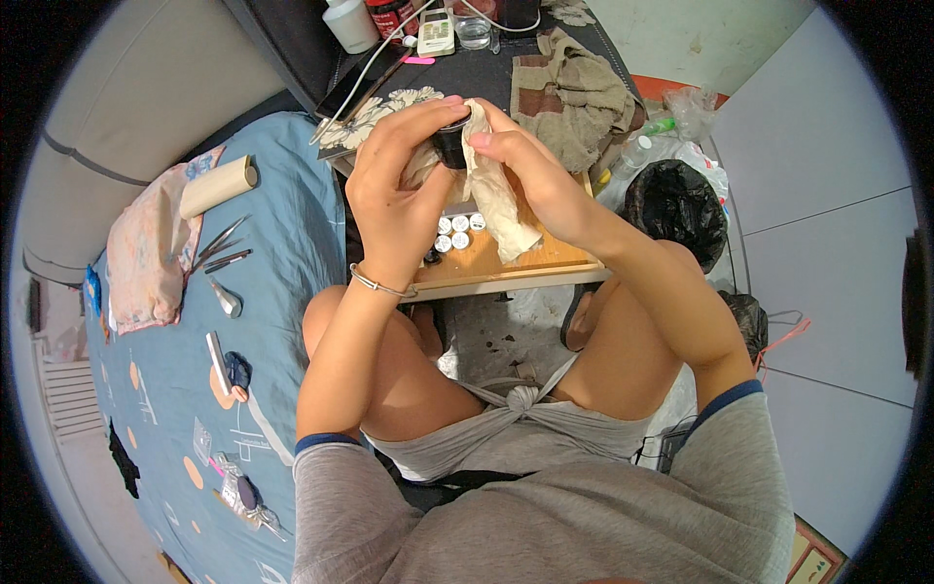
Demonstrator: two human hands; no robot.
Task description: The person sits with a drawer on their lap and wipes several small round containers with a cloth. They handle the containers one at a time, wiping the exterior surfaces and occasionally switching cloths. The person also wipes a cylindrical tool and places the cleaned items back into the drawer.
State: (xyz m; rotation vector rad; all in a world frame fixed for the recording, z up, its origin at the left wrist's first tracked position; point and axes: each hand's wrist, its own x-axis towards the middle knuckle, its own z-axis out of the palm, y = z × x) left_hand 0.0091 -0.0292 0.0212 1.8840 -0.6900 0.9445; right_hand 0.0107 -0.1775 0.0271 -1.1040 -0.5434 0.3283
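Above a pulled-out wooden drawer, my left hand grips a small black cylindrical container. A crumpled cream tissue or cloth hangs from my right hand, whose thumb and fingers pinch it against the container's right side. More of the same pale material shows behind the container, partly covered by my left fingers. In the drawer below sit several small pots with white lids, which bear writing.
A folded brown-and-beige towel, a phone and a white remote control lie on the dark tabletop. A black-lined bin stands at the right. On the blue bed at the left are tweezers, a brush and a pillow.
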